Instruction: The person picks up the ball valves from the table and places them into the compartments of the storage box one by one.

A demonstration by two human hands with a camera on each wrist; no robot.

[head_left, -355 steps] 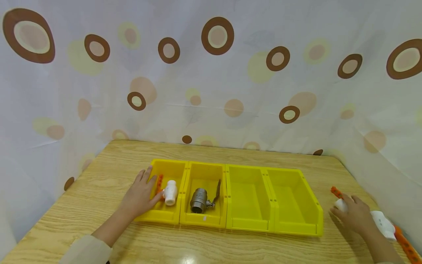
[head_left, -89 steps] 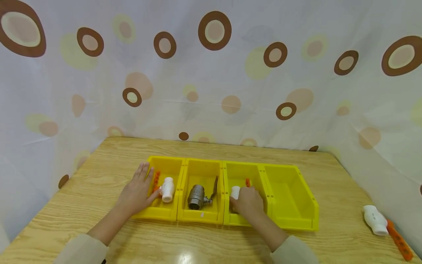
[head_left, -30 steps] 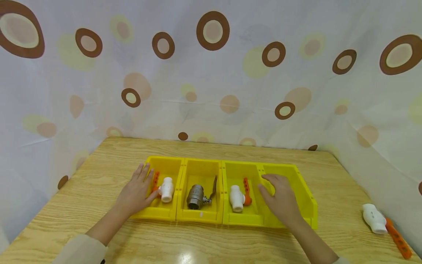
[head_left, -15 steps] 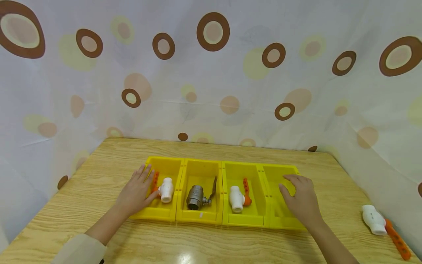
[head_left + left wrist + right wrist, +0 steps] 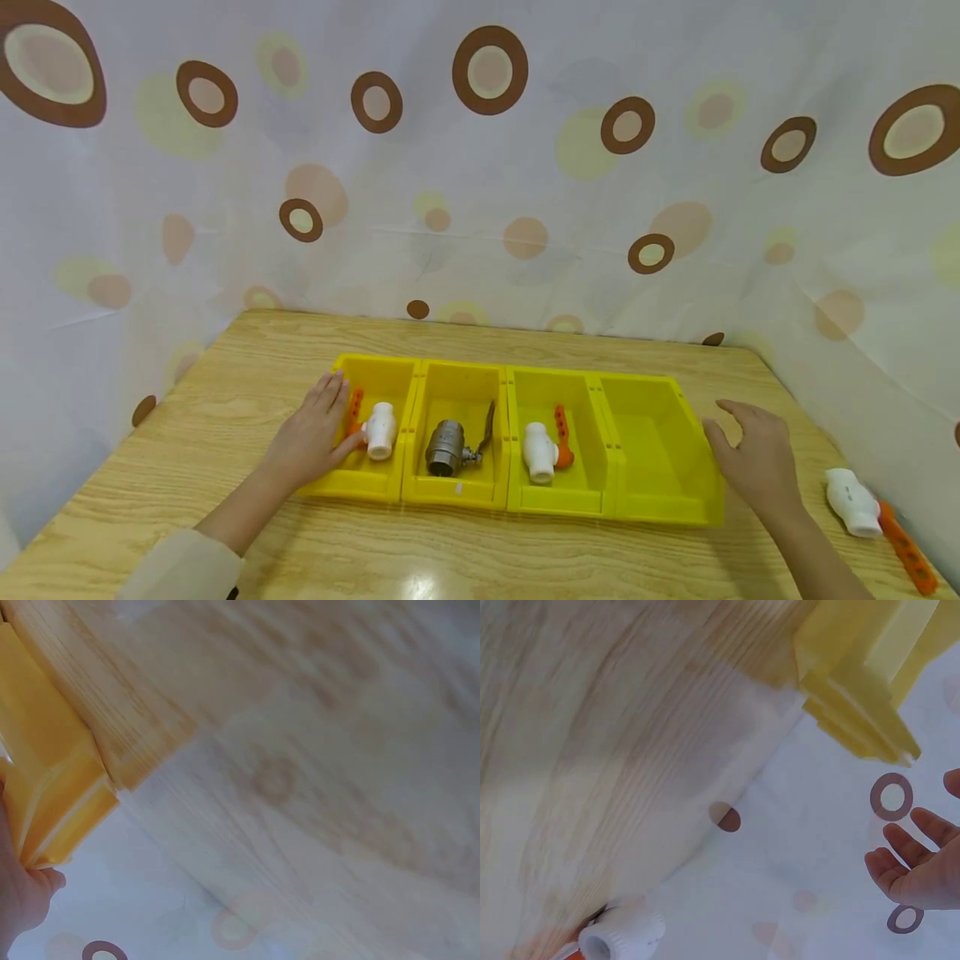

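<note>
My left hand (image 5: 307, 437) rests on the outer rim of the leftmost yellow bin (image 5: 360, 486), fingers extended and thumb reaching over the inside. A white plastic ball valve (image 5: 381, 431) with an orange handle lies in that bin. In the second bin sits a metal ball valve (image 5: 446, 450) with a lever. Another white ball valve (image 5: 539, 454) with an orange handle lies in the third bin. My right hand (image 5: 756, 458) hovers just right of the fourth bin (image 5: 660, 450), fingers loosely bent, holding nothing. Right of it, a further white ball valve (image 5: 852, 502) lies on the table.
The bins stand joined in a row on the wooden table (image 5: 480, 554). A white curtain (image 5: 570, 275) with brown circles hangs along the back and sides, close to the valve at the far right. That valve's orange handle (image 5: 906, 550) points toward the near right.
My right hand brought a white ball valve from the table into the third bin and let go. It has since moved right, past the fourth bin. The left hand stays at the leftmost bin.
</note>
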